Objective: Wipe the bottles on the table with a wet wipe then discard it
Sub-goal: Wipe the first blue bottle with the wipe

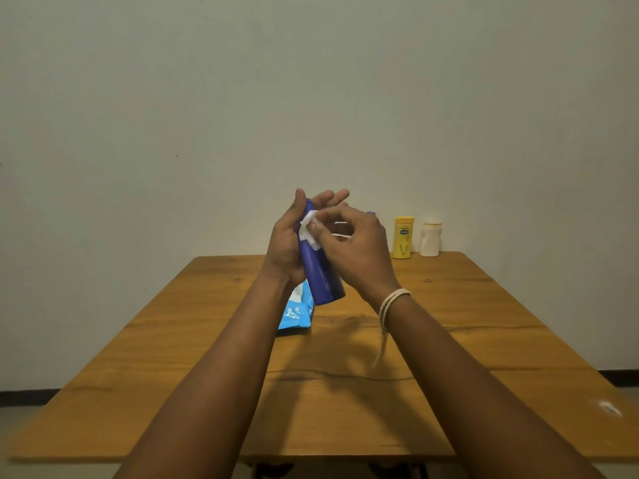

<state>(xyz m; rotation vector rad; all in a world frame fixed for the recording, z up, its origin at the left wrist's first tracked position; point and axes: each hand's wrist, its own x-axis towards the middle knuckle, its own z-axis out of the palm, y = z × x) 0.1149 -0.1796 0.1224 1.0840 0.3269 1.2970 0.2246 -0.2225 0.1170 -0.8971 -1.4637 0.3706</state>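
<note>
Two hands: both raised over the table (207, 340)
Left hand (288, 242): grips blue bottle (323, 274), tilted
Right hand (356, 250): pinches wipe (308, 230) against bottle
Far corner: yellow bottle (403, 237), white bottle (430, 238)

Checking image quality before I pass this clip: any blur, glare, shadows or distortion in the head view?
Head view: dim, warm light; the hands, left and right, holding the tall blue plastic bottle and white wet wipe, look slightly soft; arm shadows cross the wooden table; a small glare patch near its right edge; wide-angle stretch at the frame edges.
</note>
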